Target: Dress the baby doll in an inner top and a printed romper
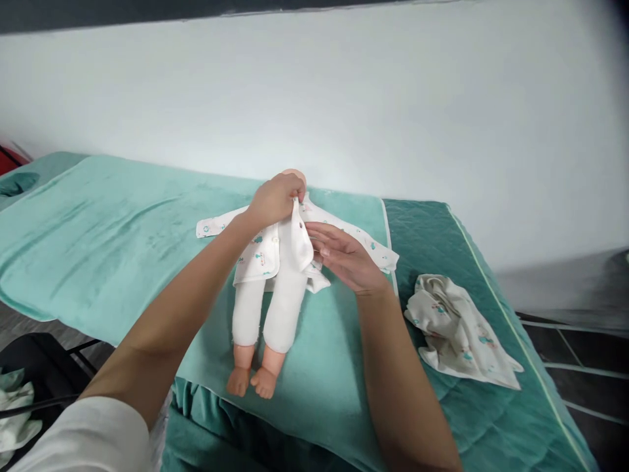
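Note:
A baby doll (282, 311) with white cloth legs and bare plastic feet lies on its back, feet toward me. It wears a white baby jacket (258, 255) with a small teal print, the front open and the sleeves spread out sideways. Near the doll's neck, my left hand (278, 200) pinches the jacket's front edge and lifts the flap. My right hand (346, 255) is open beside that flap, fingers stretched out toward the doll's side, fingertips partly behind the cloth. The doll's head is mostly hidden behind my left hand.
A crumpled white printed cloth (457, 328) lies on the right of the dark green quilted cover (417, 226). Under the doll spreads a light green blanket (122, 229). A white wall (314, 92) runs behind the bed. At lower left is a black chair (44, 367).

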